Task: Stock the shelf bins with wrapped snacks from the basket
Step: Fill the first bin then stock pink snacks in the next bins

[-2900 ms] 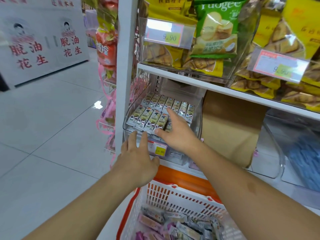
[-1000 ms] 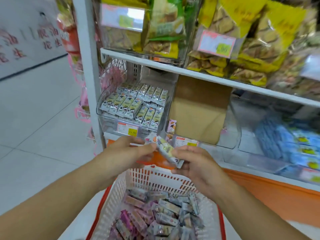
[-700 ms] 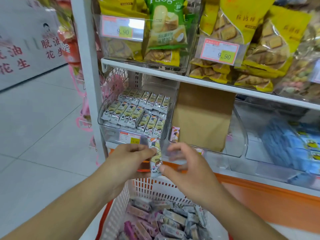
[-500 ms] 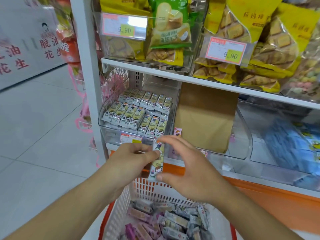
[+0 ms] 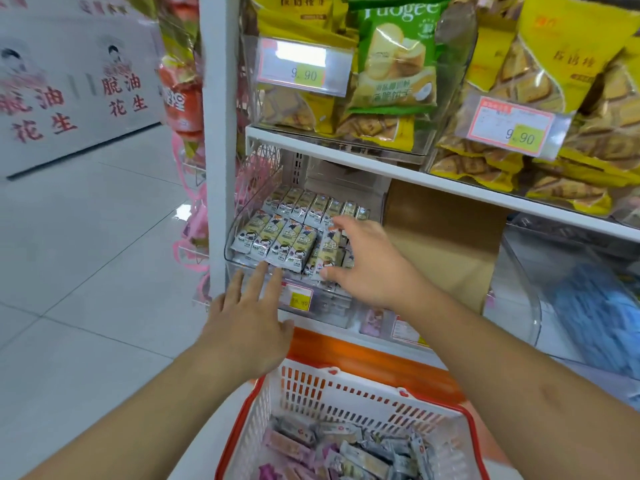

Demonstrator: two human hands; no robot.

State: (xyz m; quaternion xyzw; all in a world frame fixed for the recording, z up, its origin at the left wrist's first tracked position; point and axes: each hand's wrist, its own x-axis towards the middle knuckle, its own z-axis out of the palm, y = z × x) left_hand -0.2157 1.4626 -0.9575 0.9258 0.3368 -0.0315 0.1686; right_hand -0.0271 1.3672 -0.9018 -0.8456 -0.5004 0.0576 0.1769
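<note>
Wrapped snack [image 5: 329,252] sits in front row of clear shelf bin [image 5: 242,216], right hand [image 5: 367,261] pinching it end to end w/ thumb & fingers, prob. to slot it square. Left hand [image 5: 249,327] spread flat vs bin front, likely steadying. More snacks in basket [image 5: 304,386] below.

Both arms extended forward. Left hand [image 5: 247,323] flat, palm down, fingers straight and together. Right hand [image 5: 369,263] higher, index finger and thumb spread apart, other fingers hidden.
</note>
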